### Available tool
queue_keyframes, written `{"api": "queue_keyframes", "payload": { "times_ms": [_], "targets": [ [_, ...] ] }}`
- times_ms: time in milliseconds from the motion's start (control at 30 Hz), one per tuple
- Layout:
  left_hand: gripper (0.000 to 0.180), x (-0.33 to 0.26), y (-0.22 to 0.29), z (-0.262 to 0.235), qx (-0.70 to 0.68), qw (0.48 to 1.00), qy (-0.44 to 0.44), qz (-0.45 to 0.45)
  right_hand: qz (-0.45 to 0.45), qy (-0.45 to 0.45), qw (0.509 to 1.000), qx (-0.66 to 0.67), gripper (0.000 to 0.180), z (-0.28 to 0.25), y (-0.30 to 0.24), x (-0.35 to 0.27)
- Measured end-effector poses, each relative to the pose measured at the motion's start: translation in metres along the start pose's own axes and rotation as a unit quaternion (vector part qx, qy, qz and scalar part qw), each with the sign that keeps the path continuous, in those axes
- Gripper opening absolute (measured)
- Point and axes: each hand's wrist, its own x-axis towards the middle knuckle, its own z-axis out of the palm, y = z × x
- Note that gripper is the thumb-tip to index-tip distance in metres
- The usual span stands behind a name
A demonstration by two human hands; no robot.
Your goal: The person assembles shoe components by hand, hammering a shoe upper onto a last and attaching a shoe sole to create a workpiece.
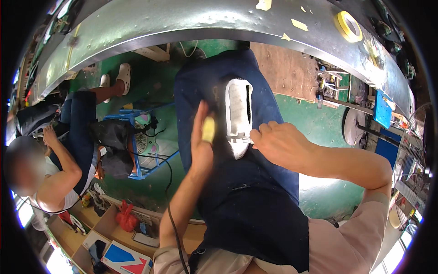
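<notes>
Left hand (201,137) upright (yellow tool (208,129) gripped), right hand (279,144) on white shoe (238,116)

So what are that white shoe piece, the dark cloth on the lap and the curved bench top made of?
The white shoe piece looks like woven or knitted fabric: matte, with a fine ribbed texture. The dark cloth under it seems a heavy navy textile, dull and creased. The curved bench top looks like bare sheet metal, grey with a soft sheen and spots. The right hand steadies the piece.
</notes>
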Motion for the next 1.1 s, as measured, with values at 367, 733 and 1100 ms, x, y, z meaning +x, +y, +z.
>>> {"api": "queue_keyframes", "payload": {
  "times_ms": [367,733,1100],
  "targets": [
    [0.077,-0.006,-0.013,-0.017,-0.246,0.908,-0.148,-0.304,0.145,0.092,0.945,0.28,0.029,0.085,-0.034,0.01],
    [0.046,-0.002,-0.055,-0.009,0.035,0.985,-0.072,-0.152,0.006,0.037,0.996,0.083,0.036,0.043,-0.003,-0.009],
    [0.074,-0.041,-0.075,0.004,0.113,0.993,0.01,0.0,0.13,-0.007,0.974,0.187,0.032,0.017,0.006,-0.014]
  ]
}}
